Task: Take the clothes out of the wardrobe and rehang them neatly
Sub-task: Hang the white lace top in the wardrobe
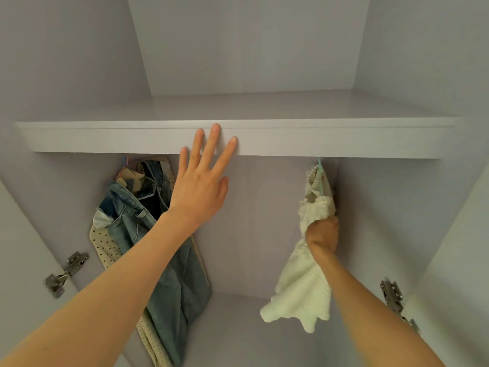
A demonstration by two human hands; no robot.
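The right hand (322,235) is fisted around a cream-white knitted garment (304,274) hanging at the pale grey wardrobe's (397,207) right side — the left hand (201,186), fingers spread and empty, reaches toward the shelf edge (105,140); faded blue denim jeans (158,247) hang behind it.

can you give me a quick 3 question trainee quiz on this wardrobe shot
1. True or false: the left hand is gripping a garment.
2. Which garment does the right hand hold? A) jeans B) cream garment C) dotted garment
3. Fill in: the left fingertips lie against the front edge of the ____.

Key: 1 false, it is open with fingers spread. 2 B, which hangs from a green hanger. 3 shelf.
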